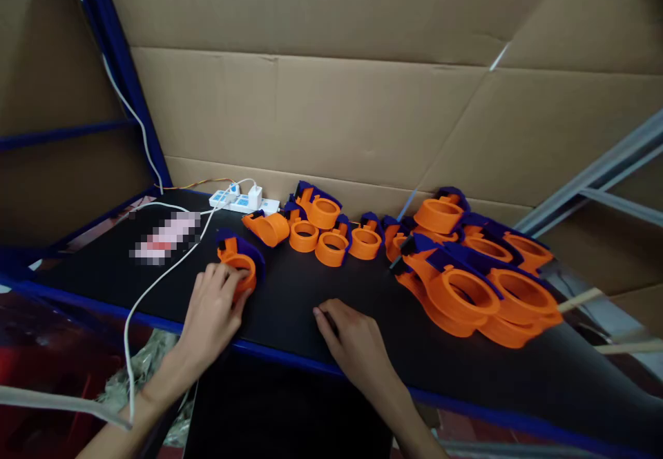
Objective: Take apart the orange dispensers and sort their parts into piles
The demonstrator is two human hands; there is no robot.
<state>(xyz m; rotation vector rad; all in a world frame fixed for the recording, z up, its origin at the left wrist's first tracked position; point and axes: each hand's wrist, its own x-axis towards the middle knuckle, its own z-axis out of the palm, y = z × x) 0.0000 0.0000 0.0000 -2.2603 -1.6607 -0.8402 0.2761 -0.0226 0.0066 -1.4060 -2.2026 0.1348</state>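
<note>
Left grip (215, 300) sits on a ring part (239, 260) near the front edge of the bench (290, 293). Right grip (352, 338) lies flat on the bench to its right. Behind both grips is a row of ring parts (331, 235). Right of the right grip is a stacked pile (481, 286). Behind the left grip is a power strip (241, 202), with its cable (155, 283) passing left of that grip.

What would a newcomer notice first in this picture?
Orange rings with dark blue parts stand out on the black table: a pile at the right, a row along the cardboard wall. The left hand lays its fingers on a lone ring at front left; the right hand lies flat mid-table.
</note>
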